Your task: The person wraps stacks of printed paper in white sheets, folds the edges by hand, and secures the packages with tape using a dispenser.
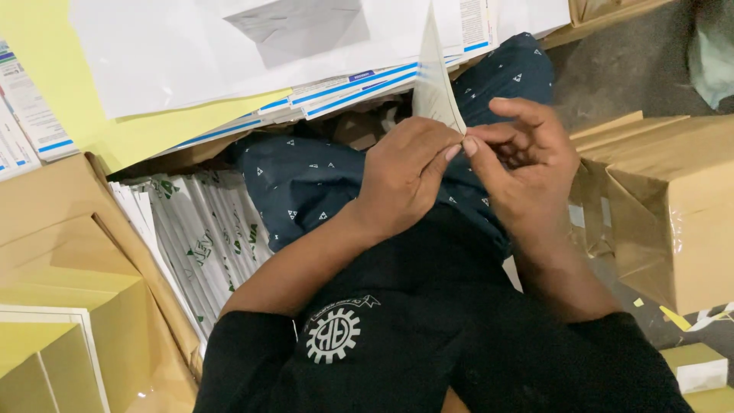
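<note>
Both forearms bare, angled up and inward from black short sleeves. Left hand (401, 172) palm down, fingers curled, thumb tip pressed toward the right hand (527, 157). Right hand's thumb and forefinger pinched together, other fingers loosely bent and spread above. Fingertips of both hands meet.

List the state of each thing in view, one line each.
Left hand: pinching the white sheet's edge.
Right hand: pinching the same edge, fingertips meeting the left's.
White sheet: lifted, standing on edge.
Flat carton stack: fanned, lying flat.
Brown box: closed, taped.
</note>
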